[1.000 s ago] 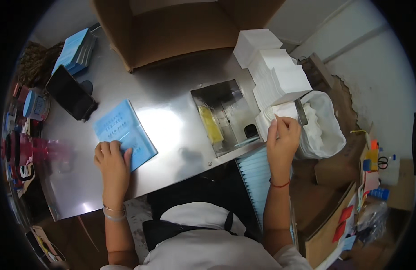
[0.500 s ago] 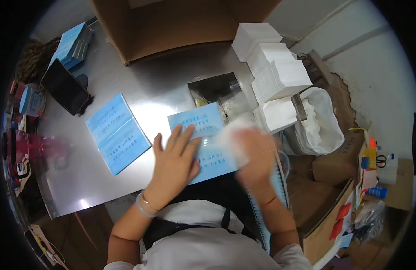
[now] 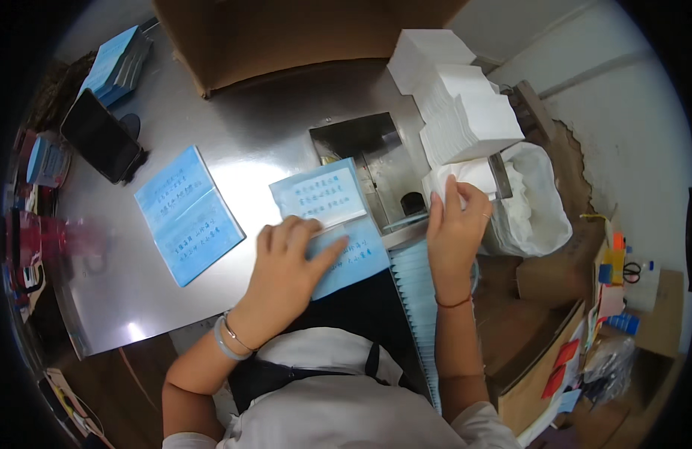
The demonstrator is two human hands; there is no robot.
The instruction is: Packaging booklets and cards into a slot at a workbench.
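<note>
My left hand (image 3: 286, 258) rests on a blue printed packet (image 3: 350, 273) at the table's near edge. Its fingers are bent over the packet's middle slit and the thumb stands apart from them. White shows under the upper half of this packet. At the near end of a row of white stacks, my right hand (image 3: 460, 224) has thumb and fingertips closed at the edge of a folded white tissue (image 3: 477, 173). A second blue packet (image 3: 189, 217) lies flat on the left.
Tall white tissue stacks (image 3: 473, 112) stand at back right, beside a white-lined bin (image 3: 544, 198). A dark metal-edged opening (image 3: 361, 142) lies in the steel table (image 3: 264, 127). A cardboard box (image 3: 286, 45) stands behind; a phone (image 3: 99, 138) and stacked blue packets (image 3: 118, 63) are at left.
My right hand has moved up and right from the near packet, where it held something white and blurred, to the tissue stack. My left hand's fingers have bent, and the packet has shifted slightly left.
</note>
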